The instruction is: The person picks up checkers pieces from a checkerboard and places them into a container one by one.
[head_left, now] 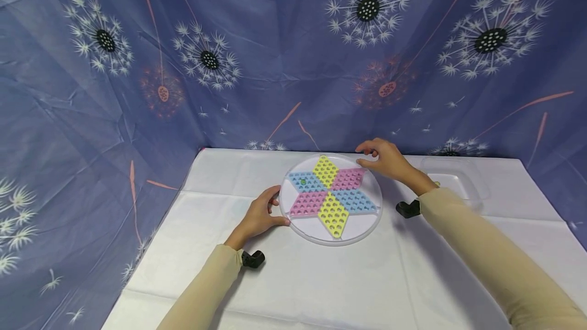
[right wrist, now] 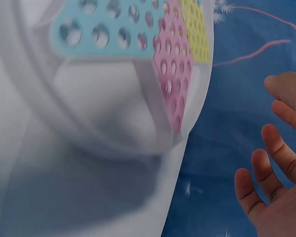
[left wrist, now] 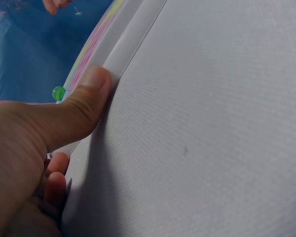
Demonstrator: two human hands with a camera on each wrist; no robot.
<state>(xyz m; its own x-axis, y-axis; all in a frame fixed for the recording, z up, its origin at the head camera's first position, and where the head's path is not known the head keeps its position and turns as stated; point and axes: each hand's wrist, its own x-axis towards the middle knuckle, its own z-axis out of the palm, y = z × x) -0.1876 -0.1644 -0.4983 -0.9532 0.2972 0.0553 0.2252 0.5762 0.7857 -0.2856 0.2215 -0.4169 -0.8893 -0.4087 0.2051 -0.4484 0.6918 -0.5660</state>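
A round Chinese checkers board (head_left: 306,224) with a blue, pink and yellow star of holes lies on the white-covered table. One green marble (head_left: 303,182) sits in its upper-left blue section. My left hand (head_left: 259,215) holds the board's left edge; in the left wrist view the thumb (left wrist: 91,89) presses against the rim and the other fingers are curled below it. My right hand (head_left: 385,159) hovers at the upper-right rim, beside the pink section. In the right wrist view its fingers (right wrist: 278,168) are loosely bent, apart from the board, with nothing between them.
A clear plastic tray (head_left: 458,180) stands to the right, partly behind my right forearm, and a small yellowish piece (head_left: 437,184) shows at its left side. Blue dandelion-print cloth (head_left: 284,55) hangs behind the table's back edge and along the left.
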